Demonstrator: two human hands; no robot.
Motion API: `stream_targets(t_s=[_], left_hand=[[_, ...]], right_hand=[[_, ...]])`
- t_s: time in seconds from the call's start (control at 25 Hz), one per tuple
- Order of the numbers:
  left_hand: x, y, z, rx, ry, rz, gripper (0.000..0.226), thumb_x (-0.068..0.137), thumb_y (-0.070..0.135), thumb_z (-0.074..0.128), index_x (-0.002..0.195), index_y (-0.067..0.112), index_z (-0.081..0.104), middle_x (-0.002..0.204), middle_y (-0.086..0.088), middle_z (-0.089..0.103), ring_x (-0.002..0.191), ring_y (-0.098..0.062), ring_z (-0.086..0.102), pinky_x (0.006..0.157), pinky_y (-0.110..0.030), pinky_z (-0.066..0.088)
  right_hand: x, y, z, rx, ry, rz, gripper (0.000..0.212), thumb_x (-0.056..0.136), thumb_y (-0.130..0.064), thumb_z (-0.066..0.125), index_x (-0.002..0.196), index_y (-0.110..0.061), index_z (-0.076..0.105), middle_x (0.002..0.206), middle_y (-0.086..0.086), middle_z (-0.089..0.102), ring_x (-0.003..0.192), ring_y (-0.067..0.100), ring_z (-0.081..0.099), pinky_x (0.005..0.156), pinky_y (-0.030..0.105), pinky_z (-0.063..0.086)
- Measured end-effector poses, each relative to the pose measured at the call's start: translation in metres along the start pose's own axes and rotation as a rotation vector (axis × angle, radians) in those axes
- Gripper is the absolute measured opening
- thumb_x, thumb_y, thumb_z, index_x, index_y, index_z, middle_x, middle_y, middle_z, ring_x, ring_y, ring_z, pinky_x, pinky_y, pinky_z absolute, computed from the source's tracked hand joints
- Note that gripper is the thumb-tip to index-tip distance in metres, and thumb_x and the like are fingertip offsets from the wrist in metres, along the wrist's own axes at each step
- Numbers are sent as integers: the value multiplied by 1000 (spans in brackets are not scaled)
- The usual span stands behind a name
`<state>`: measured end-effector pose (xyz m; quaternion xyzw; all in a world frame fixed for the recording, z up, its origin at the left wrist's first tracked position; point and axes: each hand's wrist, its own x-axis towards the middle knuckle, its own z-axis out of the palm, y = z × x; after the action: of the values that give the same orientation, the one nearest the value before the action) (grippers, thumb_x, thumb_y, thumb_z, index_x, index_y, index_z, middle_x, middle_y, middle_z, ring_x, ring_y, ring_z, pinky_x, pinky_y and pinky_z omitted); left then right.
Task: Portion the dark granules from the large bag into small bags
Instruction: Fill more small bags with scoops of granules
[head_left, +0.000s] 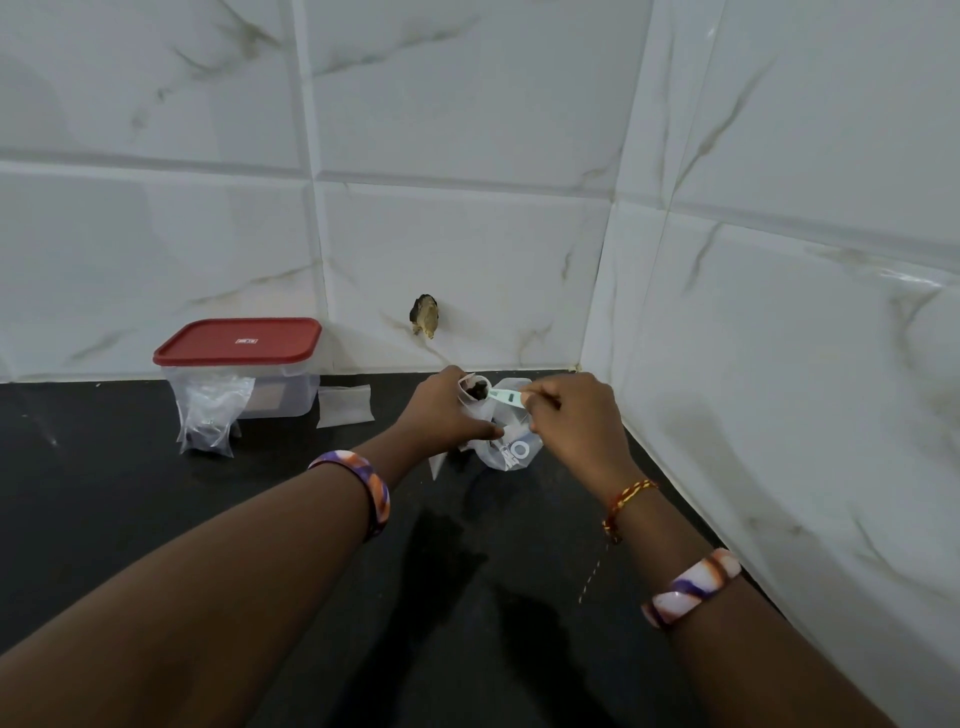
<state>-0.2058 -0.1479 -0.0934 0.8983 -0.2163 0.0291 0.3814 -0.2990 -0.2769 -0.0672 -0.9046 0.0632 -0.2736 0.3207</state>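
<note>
1. Black counter (130, 467) carries everything, hemmed by white marbled tiles (467, 104) at the back and on the right; the work sits close to that corner.
2. Left hand (447, 410) curls round a small bag (475, 402), holding it upright with the mouth open; dark granules (478, 389) show at its mouth.
3. Right hand (566, 415) pinches the handle of a pale green scoop (506, 397), whose far end lies at the small bag's mouth; fingers are curled tight on it.
4. Large bag (511, 447), white with printed letters, stands on the counter just below and between the hands, touching the small bag; what is in it cannot be seen.
5. Clear tub (260, 384) with a red lid (239, 340) stands well to the left against the back wall; its contents are unclear.
6. Filled bag (208, 421) with dark granules in its bottom leans in front of the tub, touching it.
7. Flat empty bag (345, 405) lies between the tub and the left hand.
8. Open counter stretches toward the viewer between both forearms and out to the left; the right wall runs near the right wrist, leaving little room there; a chipped hole (425, 314) marks the back tile above the hands.
</note>
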Motion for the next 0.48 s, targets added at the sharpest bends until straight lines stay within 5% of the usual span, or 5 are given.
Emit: stream_targets(t_s=[0.08, 0.24, 0.36, 0.48], left_hand=[[5, 5, 0, -20, 12, -20, 54, 62, 32, 83, 102, 10, 54, 93, 0, 54, 82, -12, 49, 56, -17, 33], [12, 15, 3, -68, 45, -75, 56, 65, 27, 82, 108, 7, 54, 94, -1, 53, 85, -14, 49, 56, -15, 34], [14, 13, 10, -100, 59, -148, 57, 66, 27, 81, 110, 6, 52, 99, -2, 55, 90, -16, 53, 57, -17, 36], [13, 6, 27, -48, 26, -225, 75, 65, 36, 81, 123, 5, 44, 118, -9, 55, 109, -23, 56, 80, -28, 47]], right_hand=[[1, -2, 2, -275, 64, -234, 24, 90, -18, 50, 97, -15, 73, 84, 7, 72, 78, 25, 65, 64, 31, 52], [6, 9, 8, -457, 266, -478, 13, 77, -14, 65, 87, -14, 74, 67, 8, 70, 58, 27, 65, 46, 26, 47], [7, 19, 4, -83, 230, -193, 16, 87, -13, 58, 88, -10, 74, 72, 10, 72, 61, 24, 63, 53, 28, 50], [8, 38, 2, 171, 202, 124, 21, 87, -11, 55, 80, -2, 72, 67, 13, 68, 52, 11, 52, 45, 12, 37]])
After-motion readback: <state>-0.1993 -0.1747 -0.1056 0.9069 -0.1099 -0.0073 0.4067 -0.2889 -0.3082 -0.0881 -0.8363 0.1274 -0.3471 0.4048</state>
